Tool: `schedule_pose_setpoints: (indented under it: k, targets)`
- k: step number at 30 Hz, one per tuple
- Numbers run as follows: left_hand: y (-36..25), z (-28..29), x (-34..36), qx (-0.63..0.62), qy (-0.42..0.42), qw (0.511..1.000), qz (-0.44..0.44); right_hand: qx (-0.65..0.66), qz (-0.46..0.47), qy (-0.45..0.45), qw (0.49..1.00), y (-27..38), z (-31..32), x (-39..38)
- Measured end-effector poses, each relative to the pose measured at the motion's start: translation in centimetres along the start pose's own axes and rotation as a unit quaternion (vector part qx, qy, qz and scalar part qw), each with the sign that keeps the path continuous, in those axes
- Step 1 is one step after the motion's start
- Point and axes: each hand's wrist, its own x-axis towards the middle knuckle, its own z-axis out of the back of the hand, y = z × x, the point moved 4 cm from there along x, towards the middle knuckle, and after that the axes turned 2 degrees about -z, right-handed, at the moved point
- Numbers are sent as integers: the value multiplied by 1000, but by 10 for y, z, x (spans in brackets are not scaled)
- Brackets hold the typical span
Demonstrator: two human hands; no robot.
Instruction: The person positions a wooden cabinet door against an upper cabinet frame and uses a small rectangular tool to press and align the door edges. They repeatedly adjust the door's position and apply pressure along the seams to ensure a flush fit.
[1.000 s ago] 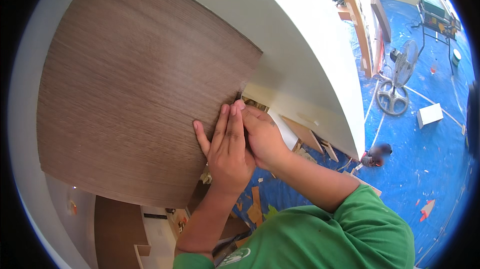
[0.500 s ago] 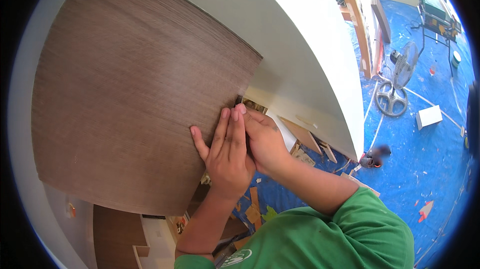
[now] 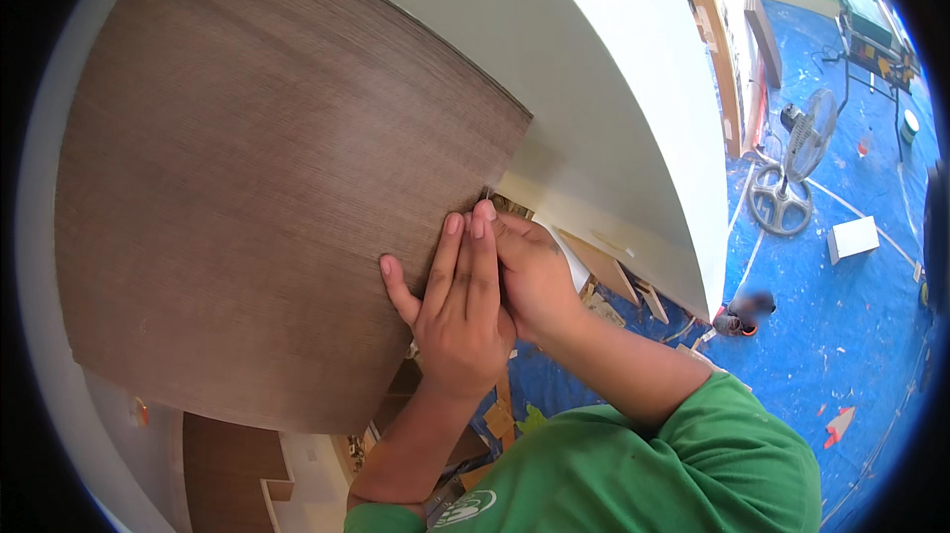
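A large brown wood-grain panel fills the left of the view, bordered above right by a white curved surface. My left hand lies on the panel near its right edge, fingers stretched out and their tips beside my right thumb. My right hand is closed at that edge, partly behind my left fingers. A small thin dark object sticks out past my right thumb tip; what it is I cannot make out, as most of it is hidden by my fingers.
A blue floor sheet carries a standing fan, a white box, a partly blurred dark object, a small bucket, scraps and offcuts. A folding stand with equipment is at upper right; loose boards lean below the white surface.
The view has shifted slightly, so the floor items appear a little farther right. Both hands stay together at the panel's edge, slightly right of before in the picture.
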Motion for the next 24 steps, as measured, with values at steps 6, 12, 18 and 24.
schedule_pose_setpoints:
  k: [6, 12, 18, 24]
  targets:
    - [3, 8, -4, -84, 40, 996, -8, 34, -7, 23, 999, -13, 2, -3]
    - [4, 25, -4, -133, 128, 982, -37, 20, -13, 33, 999, -9, -1, -13]
    - [1, 25, 1, -140, 114, 984, -4, -1, 12, 24, 1000, -5, -6, -16]
    - [0, 19, 5, -130, 89, 987, 10, 3, 3, 0, 1000, -4, -7, -14]
